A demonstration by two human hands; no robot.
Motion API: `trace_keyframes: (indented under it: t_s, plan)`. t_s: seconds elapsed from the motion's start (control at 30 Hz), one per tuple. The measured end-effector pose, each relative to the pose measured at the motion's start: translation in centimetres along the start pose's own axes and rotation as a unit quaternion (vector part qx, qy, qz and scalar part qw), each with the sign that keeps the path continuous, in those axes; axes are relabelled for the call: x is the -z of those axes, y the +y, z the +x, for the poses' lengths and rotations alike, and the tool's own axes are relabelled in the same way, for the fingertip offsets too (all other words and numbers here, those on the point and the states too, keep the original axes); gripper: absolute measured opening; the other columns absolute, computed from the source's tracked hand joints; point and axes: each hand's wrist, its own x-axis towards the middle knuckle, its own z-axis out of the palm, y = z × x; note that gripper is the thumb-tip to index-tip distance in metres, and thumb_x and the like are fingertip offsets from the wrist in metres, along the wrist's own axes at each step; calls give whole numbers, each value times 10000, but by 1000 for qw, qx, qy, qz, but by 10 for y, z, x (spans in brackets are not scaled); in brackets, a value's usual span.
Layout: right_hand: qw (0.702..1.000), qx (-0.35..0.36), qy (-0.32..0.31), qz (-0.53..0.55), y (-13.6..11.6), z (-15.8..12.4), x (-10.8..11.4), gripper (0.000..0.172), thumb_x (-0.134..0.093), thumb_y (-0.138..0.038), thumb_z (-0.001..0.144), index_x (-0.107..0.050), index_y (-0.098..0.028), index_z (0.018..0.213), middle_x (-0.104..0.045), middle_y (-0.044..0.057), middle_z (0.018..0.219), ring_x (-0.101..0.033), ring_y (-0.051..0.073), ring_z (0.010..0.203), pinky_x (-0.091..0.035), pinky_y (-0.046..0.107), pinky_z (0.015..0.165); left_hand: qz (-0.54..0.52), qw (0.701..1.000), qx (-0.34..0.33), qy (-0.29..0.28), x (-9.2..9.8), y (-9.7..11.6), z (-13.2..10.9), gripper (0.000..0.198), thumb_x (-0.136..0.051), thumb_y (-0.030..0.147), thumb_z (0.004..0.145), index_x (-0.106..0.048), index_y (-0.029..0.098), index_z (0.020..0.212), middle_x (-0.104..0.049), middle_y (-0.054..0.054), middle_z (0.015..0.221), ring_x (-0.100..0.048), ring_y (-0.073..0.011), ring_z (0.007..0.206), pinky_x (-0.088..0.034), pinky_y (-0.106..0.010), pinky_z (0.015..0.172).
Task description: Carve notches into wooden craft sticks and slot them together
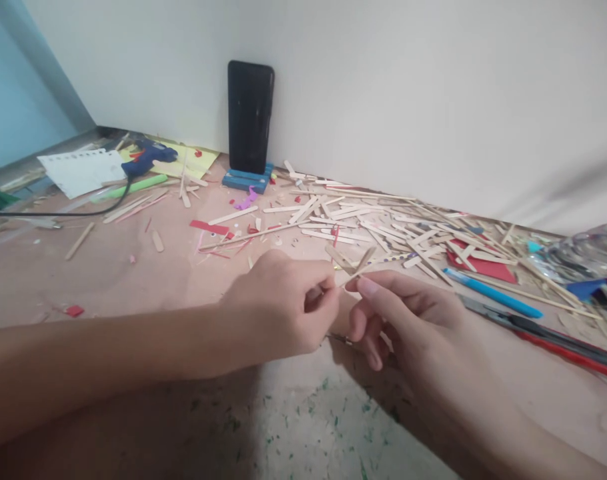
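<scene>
My left hand (283,303) is curled closed in the middle of the view, its thumb pressed against the index finger; what it grips, if anything, is hidden. Close to its right, my right hand (403,313) pinches a thin pale wooden sliver (347,280) between thumb and index finger, with the other fingers loosely bent. The sliver spans the small gap between the two hands. Just behind the fingertips, short craft sticks (341,259) form a V shape. A larger heap of craft sticks (353,213) spreads beyond both hands.
A dark phone (250,117) stands upright on a blue stand (246,179) against the wall. At left lie a blue glue gun (148,157) with its cord, a green pen (133,188) and torn paper (83,172). A blue pen (493,293) and a red-and-black cutter knife (558,337) lie right.
</scene>
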Motion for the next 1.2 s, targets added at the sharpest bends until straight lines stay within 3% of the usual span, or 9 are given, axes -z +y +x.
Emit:
trace_keyframes:
  t_s: [0.13, 0.27, 0.57, 0.73, 0.93, 1.03, 1.2]
  plan:
    - [999, -34, -14, 33, -3, -1, -3, 335, -691, -499, 999, -704, -197, 855, -662, -5, 564, -544, 114, 413, -456, 242, 458, -47, 997, 53, -12, 0, 2, 1, 283, -608, 306, 983, -672, 215, 722, -579, 29, 568, -467, -107, 488, -262, -254, 438]
    - [999, -36, -28, 26, -3, 1, 2, 352, -690, -467, 995, -682, -183, 787, -654, 2, 557, -533, 95, 400, -412, 215, 436, -37, 998, 52, -26, 2, 1, 4, 259, -585, 305, 990, -738, 212, 803, -612, 22, 605, -477, -112, 510, -264, -269, 463]
    - [999, -26, -20, -37, -3, -5, -4, 348, -596, -472, 1038, -642, -202, 822, -650, -6, 580, -568, 96, 403, -414, 188, 401, 140, 982, -125, 6, 1, 0, 5, 215, -546, 153, 920, -723, 140, 800, -495, 48, 526, -374, -90, 458, -297, -275, 502]
    - [999, -32, -37, -12, -3, -3, -5, 263, -570, -410, 1044, -653, -216, 887, -648, -20, 557, -554, 103, 395, -405, 202, 404, 146, 981, -129, 2, 2, -3, 5, 188, -566, 175, 943, -747, 149, 899, -539, 53, 542, -413, -89, 450, -318, -262, 501]
    - [998, -12, -35, -44, -6, -2, -2, 324, -641, -346, 996, -718, -184, 727, -692, 26, 651, -533, 88, 493, -402, 224, 481, 149, 976, -161, 2, 5, -7, 9, 215, -539, 187, 1022, -715, 166, 901, -656, 32, 652, -534, -95, 532, -384, -257, 576]
    - [997, -41, -65, -24, -6, -1, 1, 346, -673, -353, 967, -746, -175, 679, -664, 30, 604, -524, 98, 501, -403, 241, 502, 175, 962, -206, -22, 4, -12, 10, 274, -474, 189, 1054, -695, 168, 893, -693, 7, 716, -620, -128, 618, -417, -280, 621]
    - [989, -84, -112, 42, -4, 2, 2, 341, -751, -430, 931, -755, -173, 708, -601, 8, 493, -555, 119, 497, -405, 246, 515, 225, 931, -287, 24, 1, -15, 9, 359, -435, 250, 1069, -621, 183, 770, -629, 8, 662, -567, -149, 562, -364, -317, 539]
